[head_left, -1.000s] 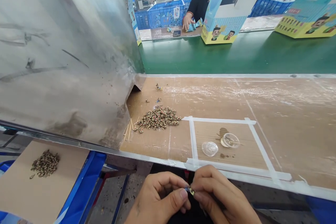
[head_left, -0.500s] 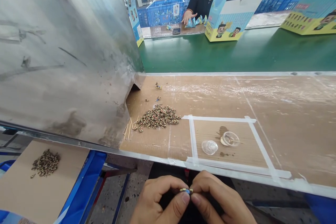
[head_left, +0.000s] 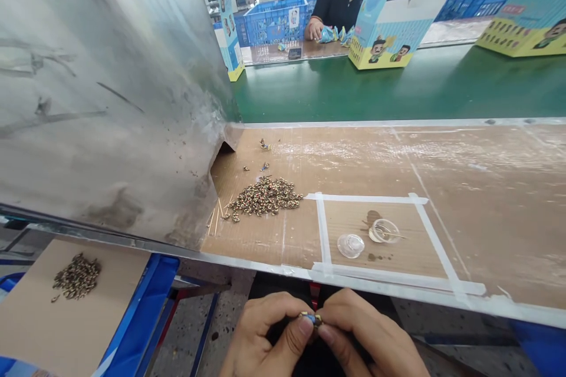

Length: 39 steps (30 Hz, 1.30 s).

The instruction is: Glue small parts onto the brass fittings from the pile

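Below the front edge of the bench, my left hand (head_left: 274, 336) and my right hand (head_left: 362, 330) meet, thumbs and forefingers closed on one small blue and yellow figurine (head_left: 312, 318). Its finer shape is hidden by the fingertips. On the cardboard-covered bench (head_left: 354, 165) lies a pile of small dark and cream pieces (head_left: 267, 196). Thin wooden sticks (head_left: 216, 218) lie at its left. Inside a white tape frame are a clear plastic cup (head_left: 384, 231), with a stick and some liquid in it, and a clear lid (head_left: 351, 245).
A metal panel (head_left: 110, 100) rises at the left. Lower left, another pile of small pieces (head_left: 77, 276) rests on a cardboard sheet (head_left: 39, 330). Beyond the bench runs a green belt (head_left: 300, 94) carrying printed boxes (head_left: 384, 41). A co-worker (head_left: 340, 3) sits across it.
The figurine has tilted slightly between my fingertips, and both hands remain together on it. Across the belt, the co-worker's raised, spread hand has come down beside the blue packets.
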### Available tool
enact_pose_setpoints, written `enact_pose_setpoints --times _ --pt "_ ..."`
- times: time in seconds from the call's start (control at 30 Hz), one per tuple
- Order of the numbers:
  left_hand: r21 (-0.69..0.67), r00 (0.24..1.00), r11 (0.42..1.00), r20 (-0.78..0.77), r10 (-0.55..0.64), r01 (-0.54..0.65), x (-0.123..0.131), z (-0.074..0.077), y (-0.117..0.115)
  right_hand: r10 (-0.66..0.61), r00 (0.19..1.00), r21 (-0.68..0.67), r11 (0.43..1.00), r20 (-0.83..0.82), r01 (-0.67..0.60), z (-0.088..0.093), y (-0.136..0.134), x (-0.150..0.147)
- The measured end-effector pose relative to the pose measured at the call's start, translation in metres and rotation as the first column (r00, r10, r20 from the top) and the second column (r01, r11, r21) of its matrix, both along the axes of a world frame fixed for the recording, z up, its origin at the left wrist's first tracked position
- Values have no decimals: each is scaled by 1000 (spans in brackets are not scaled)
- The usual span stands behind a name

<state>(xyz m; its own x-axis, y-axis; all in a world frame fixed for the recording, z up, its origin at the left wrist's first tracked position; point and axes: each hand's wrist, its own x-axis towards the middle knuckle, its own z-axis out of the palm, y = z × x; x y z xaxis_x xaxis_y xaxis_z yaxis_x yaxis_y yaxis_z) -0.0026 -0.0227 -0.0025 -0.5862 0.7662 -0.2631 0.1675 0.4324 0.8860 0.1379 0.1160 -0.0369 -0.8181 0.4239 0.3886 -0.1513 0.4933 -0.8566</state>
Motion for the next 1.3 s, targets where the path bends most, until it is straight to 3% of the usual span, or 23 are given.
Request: enact_pose_setpoints --times 0.17,0.33,0.63,0.9,1.07,1.3 --pt "52 999 999 -40 -1 3 0 2 3 -23 1000 106 994 -10 24 -1 -3 0" --pt "98 995 991 -51 -88 92 1 8 8 18 999 86 996 31 -20 4 -5 1" --pt "76 984 983 -75 -159 165 -1 10 5 5 1000 81 997 -14 -4 -8 -9 3" --pt "81 989 989 -90 -116 123 0 10 5 3 1000 93 996 -4 -2 -1 -6 2" --pt "83 977 975 -73 -200 206 -3 9 6 9 1000 80 997 12 -10 -4 -5 3" --pt "75 977 975 -69 -202 207 -5 8 7 21 1000 84 996 22 -23 -5 -4 4"
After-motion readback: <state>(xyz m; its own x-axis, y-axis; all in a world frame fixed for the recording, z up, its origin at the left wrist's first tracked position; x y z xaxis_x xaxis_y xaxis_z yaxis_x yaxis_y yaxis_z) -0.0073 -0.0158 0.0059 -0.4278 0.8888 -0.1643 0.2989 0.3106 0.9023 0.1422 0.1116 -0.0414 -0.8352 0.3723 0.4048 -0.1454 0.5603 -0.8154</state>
